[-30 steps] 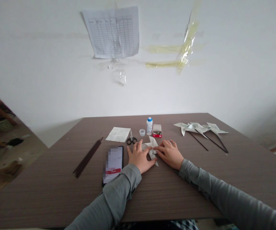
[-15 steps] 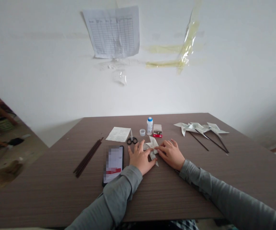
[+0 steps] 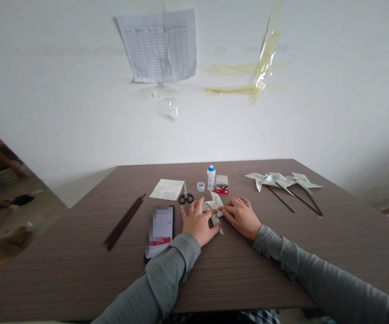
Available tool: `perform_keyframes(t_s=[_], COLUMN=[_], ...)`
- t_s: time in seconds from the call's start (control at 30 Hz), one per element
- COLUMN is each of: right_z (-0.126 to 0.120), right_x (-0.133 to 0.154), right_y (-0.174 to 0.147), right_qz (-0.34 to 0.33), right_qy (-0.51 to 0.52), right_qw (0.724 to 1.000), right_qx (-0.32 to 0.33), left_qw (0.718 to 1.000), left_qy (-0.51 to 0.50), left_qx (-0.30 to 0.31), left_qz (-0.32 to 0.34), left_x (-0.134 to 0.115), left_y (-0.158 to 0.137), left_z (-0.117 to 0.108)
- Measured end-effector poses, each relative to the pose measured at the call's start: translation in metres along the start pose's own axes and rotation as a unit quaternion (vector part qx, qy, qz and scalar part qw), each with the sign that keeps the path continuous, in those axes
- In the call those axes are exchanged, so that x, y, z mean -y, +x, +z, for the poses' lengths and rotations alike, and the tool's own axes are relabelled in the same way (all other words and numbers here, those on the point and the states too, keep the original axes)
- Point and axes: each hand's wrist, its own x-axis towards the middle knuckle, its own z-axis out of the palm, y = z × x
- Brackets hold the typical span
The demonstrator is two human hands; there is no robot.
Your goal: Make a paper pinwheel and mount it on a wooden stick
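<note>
A folded pinwheel of printed paper point(image 3: 216, 200) lies on the table between my hands, its blades sticking out around the middle. My left hand point(image 3: 197, 225) rests over its left side with fingers spread; the index finger presses near the centre and the thumb touches the lower blade. From the right, my right hand point(image 3: 243, 218) brings its thumb and index finger together at the pinwheel's centre. Those fingertips partly hide the middle, so any small piece there cannot be made out.
Behind my hands stand black-handled scissors point(image 3: 186, 198), a small clear cup point(image 3: 200, 186), a blue-capped white bottle point(image 3: 211, 178) and a red box of small metal pieces point(image 3: 222, 190). Left are a paper sheet point(image 3: 167, 189), phone point(image 3: 160, 229) and brown sticks point(image 3: 124, 222); right, finished-looking pinwheels point(image 3: 277, 179).
</note>
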Motion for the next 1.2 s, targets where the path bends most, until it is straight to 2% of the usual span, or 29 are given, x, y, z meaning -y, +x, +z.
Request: perform_keyframes(t_s=[0.3, 0.6, 1.03, 1.2], right_z=[-0.001, 0.002, -0.010, -0.009], right_x=[0.002, -0.006, -0.012, -0.019], right_y=[-0.001, -0.002, 0.004, 0.004], right_qz=[0.012, -0.008, 0.011, -0.004], right_qy=[-0.014, 0.000, 0.020, 0.020], right_qw=[1.000, 1.000, 0.999, 1.000], right_qx=[0.016, -0.014, 0.027, 0.018], left_qw=[1.000, 1.000, 1.000, 1.000], left_qy=[-0.002, -0.018, -0.003, -0.007], left_qx=[0.003, -0.016, -0.006, -0.022], left_qz=[-0.006, -0.004, -0.002, -0.003], left_x=[0.001, 0.003, 0.008, 0.011], left_y=[0.001, 0.000, -0.006, -0.009], left_z=[0.000, 0.001, -0.006, -0.006])
